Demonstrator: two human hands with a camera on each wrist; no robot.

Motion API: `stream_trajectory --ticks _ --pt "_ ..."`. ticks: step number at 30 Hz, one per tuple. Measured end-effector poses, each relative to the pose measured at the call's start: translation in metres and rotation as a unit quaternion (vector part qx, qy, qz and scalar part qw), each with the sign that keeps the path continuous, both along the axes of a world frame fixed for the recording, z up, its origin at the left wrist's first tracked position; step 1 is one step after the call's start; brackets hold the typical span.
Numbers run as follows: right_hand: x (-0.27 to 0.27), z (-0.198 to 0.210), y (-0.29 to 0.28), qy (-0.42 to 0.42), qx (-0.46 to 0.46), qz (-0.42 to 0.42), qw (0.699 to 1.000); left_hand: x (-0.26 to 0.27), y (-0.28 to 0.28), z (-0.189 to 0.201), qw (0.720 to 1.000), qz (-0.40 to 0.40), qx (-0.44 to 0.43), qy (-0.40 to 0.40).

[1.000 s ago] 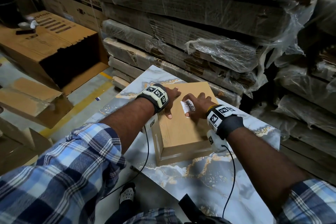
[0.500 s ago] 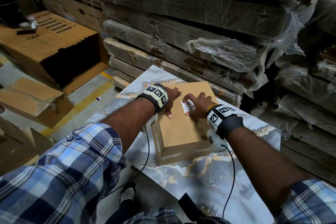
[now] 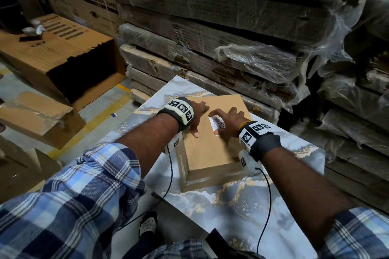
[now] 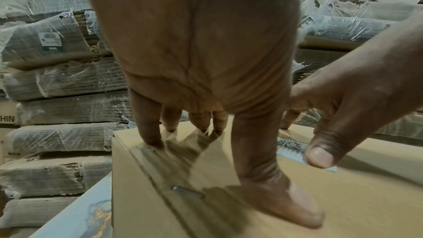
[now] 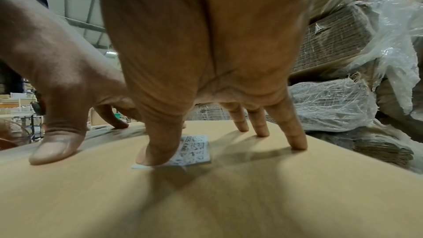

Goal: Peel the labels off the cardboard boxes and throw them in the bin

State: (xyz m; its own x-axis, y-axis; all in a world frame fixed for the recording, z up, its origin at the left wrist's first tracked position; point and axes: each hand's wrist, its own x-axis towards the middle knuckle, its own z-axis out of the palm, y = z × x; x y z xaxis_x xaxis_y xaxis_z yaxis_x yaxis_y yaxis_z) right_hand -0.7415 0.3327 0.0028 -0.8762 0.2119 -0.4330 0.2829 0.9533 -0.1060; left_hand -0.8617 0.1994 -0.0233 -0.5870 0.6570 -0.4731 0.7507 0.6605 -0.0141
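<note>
A small brown cardboard box sits on a marble-patterned slab. A white barcode label is stuck on the box top. My left hand presses spread fingers and thumb on the top's left side, beside the stapled edge. My right hand rests its fingers on the top, and its thumb tip presses on the near edge of the label. The label lies mostly flat, with only its near corner showing beyond the thumb.
Stacks of flattened cardboard in torn plastic wrap stand right behind and to the right of the slab. A large open carton and loose cardboard lie on the floor to the left. A dark round container stands far left.
</note>
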Motion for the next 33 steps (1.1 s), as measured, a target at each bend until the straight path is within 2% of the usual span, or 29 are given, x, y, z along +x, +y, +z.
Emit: stream_trajectory --ticks 33 --pt "0.0054 -0.0019 0.0046 0.045 -0.029 -0.041 0.998 0.0034 -0.0020 0.0062 1.000 -0.016 -0.019 0.019"
